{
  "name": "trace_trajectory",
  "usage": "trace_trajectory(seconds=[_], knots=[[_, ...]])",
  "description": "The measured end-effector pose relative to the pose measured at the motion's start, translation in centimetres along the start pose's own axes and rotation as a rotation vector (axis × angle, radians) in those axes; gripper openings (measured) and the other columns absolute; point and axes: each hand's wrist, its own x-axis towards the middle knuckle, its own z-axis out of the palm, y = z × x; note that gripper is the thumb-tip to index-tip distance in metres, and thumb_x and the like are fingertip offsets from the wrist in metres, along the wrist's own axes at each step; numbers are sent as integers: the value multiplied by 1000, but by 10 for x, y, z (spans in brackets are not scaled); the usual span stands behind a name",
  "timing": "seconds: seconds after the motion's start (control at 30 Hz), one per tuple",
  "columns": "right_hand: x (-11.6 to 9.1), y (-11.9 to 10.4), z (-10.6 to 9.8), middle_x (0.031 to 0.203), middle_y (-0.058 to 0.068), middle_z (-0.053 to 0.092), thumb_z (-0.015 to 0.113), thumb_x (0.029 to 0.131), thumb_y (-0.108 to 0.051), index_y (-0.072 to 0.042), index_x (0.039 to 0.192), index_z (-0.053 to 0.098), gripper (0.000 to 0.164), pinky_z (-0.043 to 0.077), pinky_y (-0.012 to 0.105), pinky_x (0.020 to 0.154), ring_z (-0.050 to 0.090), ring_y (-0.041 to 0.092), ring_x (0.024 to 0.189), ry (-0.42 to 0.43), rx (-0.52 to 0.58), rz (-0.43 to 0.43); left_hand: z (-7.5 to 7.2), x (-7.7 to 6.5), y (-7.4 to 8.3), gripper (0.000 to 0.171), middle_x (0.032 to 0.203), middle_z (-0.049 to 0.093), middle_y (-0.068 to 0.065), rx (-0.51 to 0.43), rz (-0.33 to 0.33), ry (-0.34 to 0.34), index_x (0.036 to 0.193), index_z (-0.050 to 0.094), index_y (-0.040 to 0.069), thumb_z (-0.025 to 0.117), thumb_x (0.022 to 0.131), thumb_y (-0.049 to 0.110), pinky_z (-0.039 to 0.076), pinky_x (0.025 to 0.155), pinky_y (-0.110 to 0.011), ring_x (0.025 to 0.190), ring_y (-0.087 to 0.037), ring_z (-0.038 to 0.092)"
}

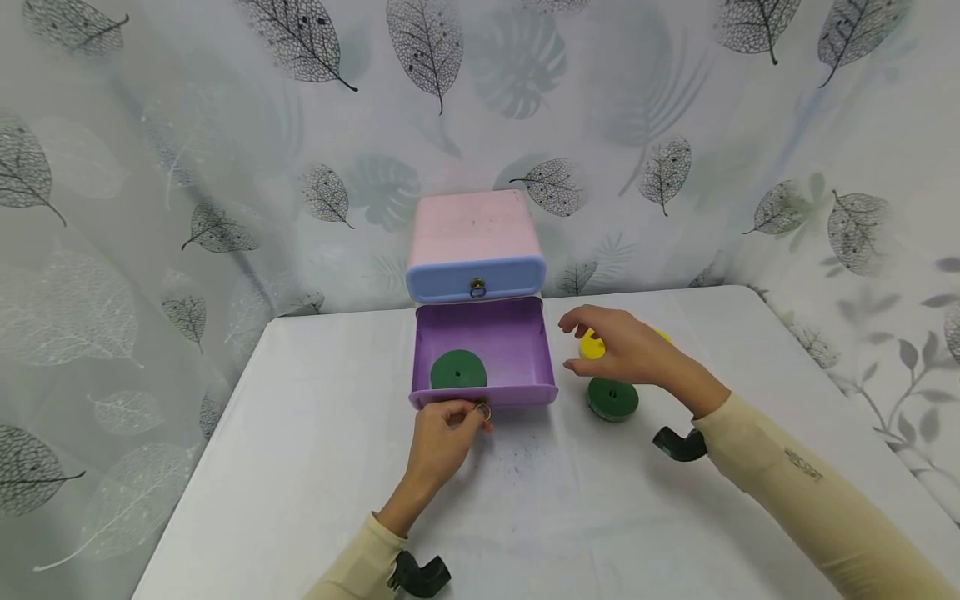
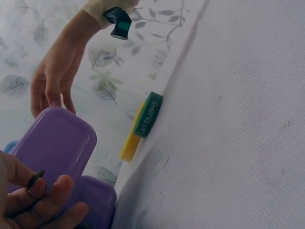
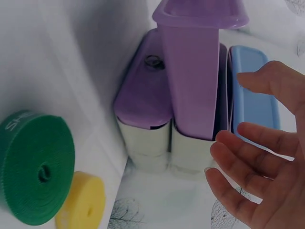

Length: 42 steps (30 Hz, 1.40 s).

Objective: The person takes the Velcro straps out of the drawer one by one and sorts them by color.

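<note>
The thumb and fingers of my left hand (image 1: 442, 446) pinch the metal ring pull (image 1: 483, 412) on the front of a purple drawer (image 1: 525, 396), which stands pulled out of a small cabinet. A green tape roll (image 1: 458, 369) lies inside that drawer, partly hidden by its front wall. My right hand (image 1: 626, 346) hovers just right of the drawer with loosely bent fingers, holding nothing. Beneath it, a yellow tape roll (image 1: 592, 345) is partly covered from the head view. Another green tape roll (image 3: 38, 169) rests on the table beside the yellow one.
The cabinet has a pink top (image 1: 474, 221) and a blue upper drawer (image 1: 450, 280) with its own ring pull, closed. In the right wrist view another purple drawer front (image 3: 143, 90) sits below the pulled-out one. A white cloth (image 1: 300, 433) covers the table; leaf-patterned curtain (image 1: 517, 125) hangs behind.
</note>
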Motion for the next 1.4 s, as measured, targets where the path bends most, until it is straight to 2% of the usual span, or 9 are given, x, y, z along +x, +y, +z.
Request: trace_trajectory(seconds=[0.17,0.33,0.6,0.77,1.13,1.4], knots=[[9,-8,0,122,6,67,85,87,-20,-4,132,62,53,54,46,90,63,24,107,-19,-8,-30,0,0,-1,24,75,75,-5,6,9,2,76,78,14,66,96,11,37,53,-24,80,-17,71],[17,-17,1,123,8,67,85,86,-20,-2,133,62,56,53,45,90,63,28,108,-41,8,-45,0,0,-1,24,75,75,-4,17,4,2,77,78,15,66,96,11,38,55,-24,80,-11,70],[32,-28,8,123,13,67,85,85,-18,-1,133,61,56,53,45,90,63,30,108,-61,-16,-93,1,-1,-3,23,74,75,-4,9,-9,0,76,78,14,67,96,12,39,57,-25,81,-11,70],[39,-34,14,124,15,66,86,86,-17,1,134,60,58,53,45,92,63,28,109,-94,-39,-86,1,0,-3,23,74,75,-4,7,-2,-2,76,78,14,67,96,12,39,57,-25,80,-11,70],[51,-41,21,128,14,64,86,86,-19,-1,138,59,62,54,46,87,62,31,108,-149,-59,-73,0,2,-2,23,74,75,-4,17,0,-3,76,78,14,67,96,12,39,55,-25,78,-13,68],[64,-45,28,127,10,65,87,86,-24,-5,139,59,63,54,44,89,63,25,111,-197,-81,-78,-1,2,-2,23,72,75,0,12,7,-2,76,78,13,67,96,11,39,57,-26,76,-17,67]])
